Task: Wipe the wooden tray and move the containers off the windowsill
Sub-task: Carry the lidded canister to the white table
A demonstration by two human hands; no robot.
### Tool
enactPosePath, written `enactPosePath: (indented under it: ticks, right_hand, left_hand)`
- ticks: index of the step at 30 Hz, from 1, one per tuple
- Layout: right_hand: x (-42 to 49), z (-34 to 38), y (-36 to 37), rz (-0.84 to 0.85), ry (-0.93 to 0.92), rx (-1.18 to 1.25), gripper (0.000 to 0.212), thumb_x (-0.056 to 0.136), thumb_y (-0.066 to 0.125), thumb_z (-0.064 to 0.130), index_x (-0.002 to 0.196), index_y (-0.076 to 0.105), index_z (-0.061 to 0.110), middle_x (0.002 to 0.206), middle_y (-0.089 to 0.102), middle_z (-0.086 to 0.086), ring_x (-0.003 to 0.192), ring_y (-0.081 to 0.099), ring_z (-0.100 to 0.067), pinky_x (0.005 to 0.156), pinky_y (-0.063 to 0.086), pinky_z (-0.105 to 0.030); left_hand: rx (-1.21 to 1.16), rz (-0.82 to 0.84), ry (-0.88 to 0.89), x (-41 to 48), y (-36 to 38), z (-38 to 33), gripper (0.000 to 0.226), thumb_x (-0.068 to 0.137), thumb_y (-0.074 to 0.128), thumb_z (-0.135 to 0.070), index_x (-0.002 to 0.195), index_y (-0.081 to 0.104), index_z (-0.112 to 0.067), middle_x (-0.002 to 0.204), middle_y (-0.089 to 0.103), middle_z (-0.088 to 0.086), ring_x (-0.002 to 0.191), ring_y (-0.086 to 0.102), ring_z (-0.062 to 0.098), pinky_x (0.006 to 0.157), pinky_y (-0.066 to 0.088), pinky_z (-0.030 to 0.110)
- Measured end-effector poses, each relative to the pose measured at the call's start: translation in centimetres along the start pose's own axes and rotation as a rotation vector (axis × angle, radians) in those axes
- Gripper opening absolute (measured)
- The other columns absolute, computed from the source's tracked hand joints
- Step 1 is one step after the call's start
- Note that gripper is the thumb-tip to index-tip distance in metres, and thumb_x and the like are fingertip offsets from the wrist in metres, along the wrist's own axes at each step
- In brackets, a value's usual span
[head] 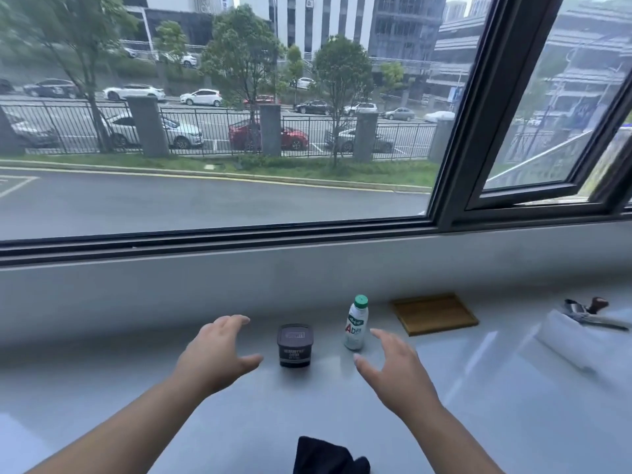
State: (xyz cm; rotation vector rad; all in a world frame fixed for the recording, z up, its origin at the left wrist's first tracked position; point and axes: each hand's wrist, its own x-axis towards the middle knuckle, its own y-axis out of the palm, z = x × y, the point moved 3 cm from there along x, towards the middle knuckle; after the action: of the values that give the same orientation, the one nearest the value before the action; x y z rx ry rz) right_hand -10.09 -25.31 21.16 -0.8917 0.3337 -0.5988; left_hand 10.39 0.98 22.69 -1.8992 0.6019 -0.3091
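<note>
A dark round tub (294, 345) with a lid stands on the grey windowsill (136, 388). Right of it stands a small white bottle (356, 323) with a green cap. A flat wooden tray (434, 313) lies further right, near the wall under the window. My left hand (219, 354) hovers open just left of the tub, not touching it. My right hand (393, 367) is open just right of and below the bottle, apart from it. A dark cloth (328, 456) lies at the sill's near edge between my forearms.
A white roll of paper or film (578, 340) and a metal tool with a dark handle (588, 313) lie at the far right. A large window (239, 131) rises behind the sill, with a sash tilted open at the right (547, 186).
</note>
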Motion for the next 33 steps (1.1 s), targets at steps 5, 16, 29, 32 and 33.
enactPosePath:
  ticks: [5, 16, 29, 32, 33]
  right_hand:
    - [7.8, -1.8, 6.0, 0.165, -0.007, 0.065, 0.068, 0.090, 0.058, 0.060, 0.149, 0.048, 0.030, 0.151, 0.052, 0.008, 0.139, 0.042, -0.016, 0.113, 0.038, -0.036]
    - [18.5, -7.4, 22.7, 0.513, 0.538, 0.705, 0.032, 0.101, 0.053, 0.041, 0.119, 0.065, 0.018, 0.091, 0.060, -0.001, 0.083, 0.058, -0.022, 0.076, 0.044, -0.031]
    - [14.1, 1.9, 23.9, 0.764, 0.555, 0.889, 0.013, 0.099, 0.057, 0.044, 0.104, 0.066, 0.035, 0.117, 0.070, 0.003, 0.107, 0.070, -0.030, 0.101, 0.055, -0.050]
    - [9.9, 8.5, 24.4, 0.873, 0.452, 0.872, 0.020, 0.099, 0.058, 0.044, 0.109, 0.069, 0.031, 0.117, 0.072, 0.000, 0.106, 0.071, -0.031, 0.100, 0.056, -0.050]
    - [8.1, 10.8, 24.5, 0.911, 0.417, 0.864, 0.021, 0.099, 0.058, 0.044, 0.109, 0.069, 0.030, 0.118, 0.072, -0.001, 0.106, 0.071, -0.031, 0.099, 0.057, -0.049]
  left_hand:
    - [0.075, 0.052, -0.068, 6.0, 2.8, -0.4, 0.082, 0.082, 0.069, -0.062, 0.153, 0.039, -0.036, 0.158, 0.041, -0.015, 0.145, 0.035, 0.013, 0.112, 0.041, 0.037]
    - [0.278, 0.339, -0.010, 19.5, 17.8, -2.2, 0.105, 0.069, 0.080, -0.052, 0.159, 0.028, -0.032, 0.160, 0.037, -0.005, 0.140, 0.042, 0.027, 0.110, 0.045, 0.044]
    - [0.108, 0.143, -0.318, 11.4, 9.5, 3.5, 0.084, 0.052, 0.058, -0.071, 0.129, 0.050, -0.038, 0.111, 0.054, -0.013, 0.090, 0.058, 0.015, 0.072, 0.052, 0.034]
    - [0.085, 0.033, -0.416, 4.8, 4.1, 6.8, 0.082, 0.050, 0.055, -0.074, 0.125, 0.051, -0.040, 0.111, 0.056, -0.014, 0.095, 0.060, 0.014, 0.078, 0.055, 0.036]
    - [0.081, -0.005, -0.447, 2.1, 2.3, 8.0, 0.081, 0.050, 0.055, -0.074, 0.124, 0.052, -0.040, 0.111, 0.056, -0.014, 0.095, 0.060, 0.014, 0.079, 0.056, 0.036]
